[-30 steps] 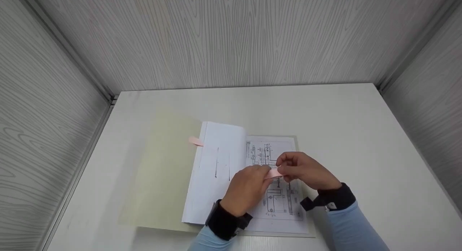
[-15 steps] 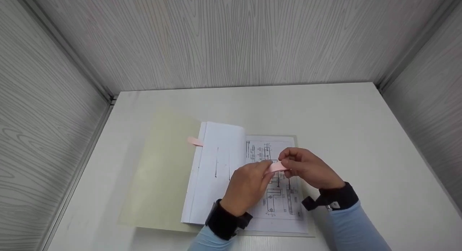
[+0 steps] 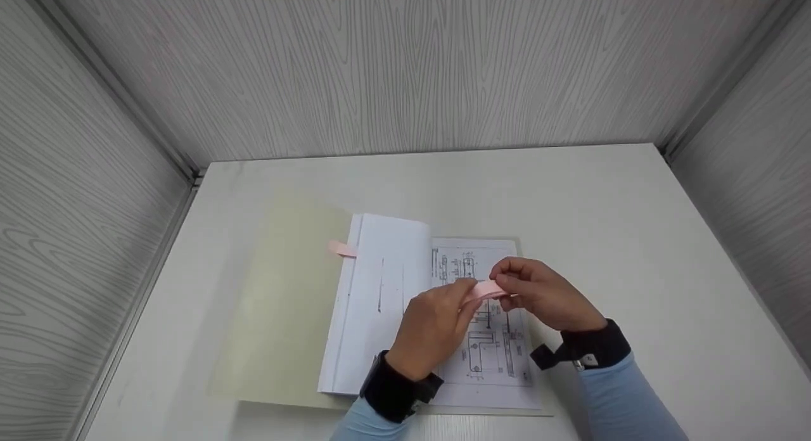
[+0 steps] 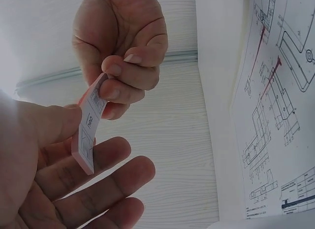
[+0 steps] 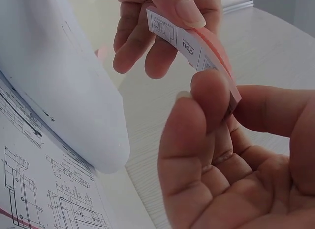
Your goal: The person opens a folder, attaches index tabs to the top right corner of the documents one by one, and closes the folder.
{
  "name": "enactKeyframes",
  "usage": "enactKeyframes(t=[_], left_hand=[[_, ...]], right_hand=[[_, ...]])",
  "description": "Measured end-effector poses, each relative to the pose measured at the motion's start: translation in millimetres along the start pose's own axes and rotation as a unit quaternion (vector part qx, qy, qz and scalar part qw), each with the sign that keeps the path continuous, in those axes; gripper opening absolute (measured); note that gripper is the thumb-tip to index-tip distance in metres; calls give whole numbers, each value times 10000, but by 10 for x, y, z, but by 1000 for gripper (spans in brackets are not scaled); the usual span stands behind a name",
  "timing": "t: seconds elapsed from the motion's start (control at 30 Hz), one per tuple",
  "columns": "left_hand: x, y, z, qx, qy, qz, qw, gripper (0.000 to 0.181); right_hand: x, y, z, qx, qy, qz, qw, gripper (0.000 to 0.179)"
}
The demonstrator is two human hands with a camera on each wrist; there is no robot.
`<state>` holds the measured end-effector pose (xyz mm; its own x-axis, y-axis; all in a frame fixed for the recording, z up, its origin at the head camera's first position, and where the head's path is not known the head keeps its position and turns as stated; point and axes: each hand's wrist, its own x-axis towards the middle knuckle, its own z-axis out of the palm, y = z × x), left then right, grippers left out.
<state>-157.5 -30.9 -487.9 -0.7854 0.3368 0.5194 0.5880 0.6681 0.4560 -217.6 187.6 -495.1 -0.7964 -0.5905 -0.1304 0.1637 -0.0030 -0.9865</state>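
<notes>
A small pad of pink sticky notes (image 3: 485, 290) is held between both hands above an open booklet. My left hand (image 3: 433, 327) pinches one end between thumb and fingers. At the other end, my right hand (image 3: 543, 293) grips with thumb and curled fingers. In the left wrist view the sticky note pad (image 4: 90, 121) shows its white printed backing and bends slightly. The right wrist view shows the pad's (image 5: 189, 44) pink layers fanned a little along one edge. Below lies the booklet's right page (image 3: 488, 390), printed with technical line drawings and partly hidden by the hands.
Turned-over white pages (image 3: 374, 339) rest on the left over the pale yellow cover (image 3: 279, 314). A pink sticky tab (image 3: 343, 248) sticks out from their edge. The booklet lies on a white table (image 3: 640, 238) with grey wood-grain panels (image 3: 405, 67) around it.
Both hands have risen slightly with the sticky note pad, the right hand moving a little up and right. More of the pad now shows between the fingers. The booklet stays in place.
</notes>
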Motion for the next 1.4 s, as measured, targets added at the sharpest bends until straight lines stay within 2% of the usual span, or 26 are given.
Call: enactKeyframes(t=[0.3, 0.53, 0.7, 0.8, 0.9, 1.07, 1.2, 1.4], left_hand=[[1, -3, 10, -197, -30, -53, 9998, 22], [7, 10, 25, -69, -130, 142, 9998, 22], [14, 13, 31, -104, -211, 266, 9994, 24], [16, 16, 22, -101, -134, 283, 9995, 24], [15, 14, 20, -17, -33, 294, 9996, 21], [15, 3, 15, 161, 263, 375, 9988, 20], [22, 2, 6, 134, 489, 427, 9978, 21], [20, 7, -7, 3, 355, 454, 9983, 23]], right_hand=[[17, -1, 23, -74, 48, 9, 10000, 26], [-4, -20, 120, -1185, 271, 28, 9926, 31], [-4, -59, 212, -1626, 432, -192, 9856, 24], [-11, -85, 255, -1665, 587, -225, 9840, 21], [-54, -210, 359, -1694, 803, -321, 9818, 19], [-59, -178, 395, -1627, 957, -532, 9806, 17], [-40, -108, 357, -1610, 942, -517, 9811, 22], [-89, -250, 433, -1598, 662, -513, 9836, 17]])
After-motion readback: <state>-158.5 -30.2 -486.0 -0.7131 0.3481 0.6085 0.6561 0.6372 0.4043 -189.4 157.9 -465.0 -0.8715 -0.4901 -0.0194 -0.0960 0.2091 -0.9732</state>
